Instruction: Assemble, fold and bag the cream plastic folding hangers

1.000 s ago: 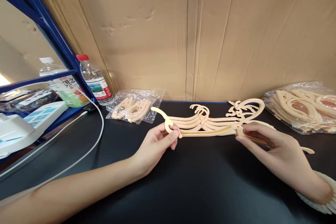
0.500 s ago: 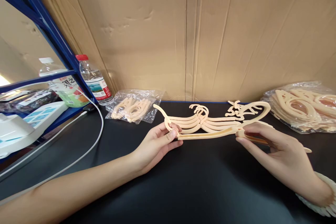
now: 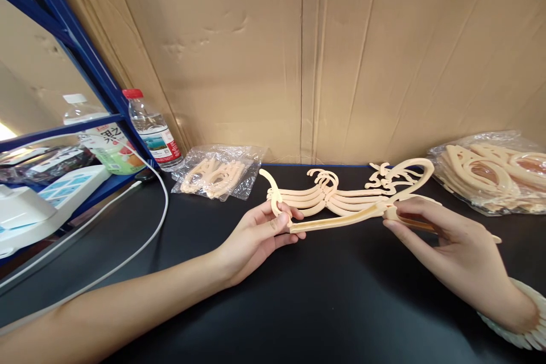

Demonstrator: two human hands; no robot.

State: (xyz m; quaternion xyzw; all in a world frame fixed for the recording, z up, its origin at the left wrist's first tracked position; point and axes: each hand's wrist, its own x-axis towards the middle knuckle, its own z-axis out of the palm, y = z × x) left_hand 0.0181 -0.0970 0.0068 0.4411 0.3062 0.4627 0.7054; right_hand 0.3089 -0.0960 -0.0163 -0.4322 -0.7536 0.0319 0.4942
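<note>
Over the black table (image 3: pixel 333 307), the left hand (image 3: pixel 260 233) is pinching a curved piece (image 3: pixel 275 196) at one end of an apparently unfinished hanger (image 3: pixel 336 222), the right hand (image 3: pixel 454 244) is gripping its middle, and behind, seemingly finished hangers (image 3: pixel 327 195) are lying near loose pieces (image 3: pixel 387 182), seemingly unused.

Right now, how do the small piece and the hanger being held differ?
The small piece is in the left hand, the hanger in the right hand. The small piece is far shorter than the hanger. The small piece curves upward; the hanger stretches sideways. Both are pale beige.
</note>
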